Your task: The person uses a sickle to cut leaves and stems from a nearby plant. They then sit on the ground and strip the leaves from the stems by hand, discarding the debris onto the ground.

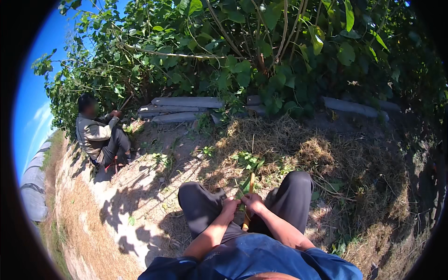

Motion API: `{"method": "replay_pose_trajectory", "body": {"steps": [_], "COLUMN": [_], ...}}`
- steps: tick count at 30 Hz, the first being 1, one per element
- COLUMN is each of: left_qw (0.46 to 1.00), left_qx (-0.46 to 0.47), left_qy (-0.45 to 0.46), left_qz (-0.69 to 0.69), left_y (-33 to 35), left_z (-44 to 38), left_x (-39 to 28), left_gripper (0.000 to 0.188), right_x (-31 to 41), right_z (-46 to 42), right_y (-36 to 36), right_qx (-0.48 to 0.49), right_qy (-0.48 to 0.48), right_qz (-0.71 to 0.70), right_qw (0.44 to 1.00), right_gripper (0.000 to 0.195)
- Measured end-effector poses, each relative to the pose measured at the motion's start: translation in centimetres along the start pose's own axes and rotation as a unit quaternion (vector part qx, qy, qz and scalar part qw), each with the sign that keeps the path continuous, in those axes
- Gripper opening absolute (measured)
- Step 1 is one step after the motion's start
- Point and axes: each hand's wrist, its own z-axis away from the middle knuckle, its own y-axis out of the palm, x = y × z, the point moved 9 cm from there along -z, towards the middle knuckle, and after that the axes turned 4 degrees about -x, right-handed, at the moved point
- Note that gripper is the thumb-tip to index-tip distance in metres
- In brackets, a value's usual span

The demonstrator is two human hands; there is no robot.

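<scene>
My left hand and my right hand meet between my knees, fingertips close together on a thin green stem or strip, too small to tell exactly. A yellowish wooden stick or handle runs lengthwise between my thighs, passing beside my right hand; its lower end lies near my lap. Whether my right hand also touches it cannot be told. Green leafy cuttings lie on the ground just beyond the stick's far end.
A person sits low at the left, holding a stick. Long grey concrete posts lie below dense leafy bushes. Dry grass covers ground ahead and right. A covered long structure stands far left.
</scene>
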Motion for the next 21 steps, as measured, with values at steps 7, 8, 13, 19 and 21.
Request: {"method": "replay_pose_trajectory", "body": {"steps": [7,8,13,19,21], "left_qw": [0.998,0.998,0.998,0.996,0.997], "left_qx": [0.024,0.024,0.059,0.085,0.077], "left_qy": [0.005,-0.004,-0.001,0.034,0.028], "left_qz": [0.059,0.051,0.012,0.009,0.014], "left_y": [0.6,1.0,3.2,3.2,3.4], "left_z": [-4.2,-4.5,-4.8,-5.0,-5.3], "left_x": [3.3,3.2,4.7,5.4,5.9], "left_gripper": [0.017,0.018,0.017,0.015,0.018], "right_x": [0.8,0.4,-0.8,-3.6,-4.2], "right_z": [1.2,0.4,1.2,0.6,0.0], "right_y": [-1.5,-1.7,-3.4,-2.0,-1.9], "right_qx": [-0.051,-0.07,-0.108,-0.089,-0.095], "right_qy": [-0.041,-0.046,0.012,0.043,0.043], "right_qz": [0.007,0.011,-0.024,-0.055,-0.058], "right_qw": [0.998,0.996,0.994,0.994,0.993], "right_gripper": [0.035,0.034,0.037,0.034,0.033]}}
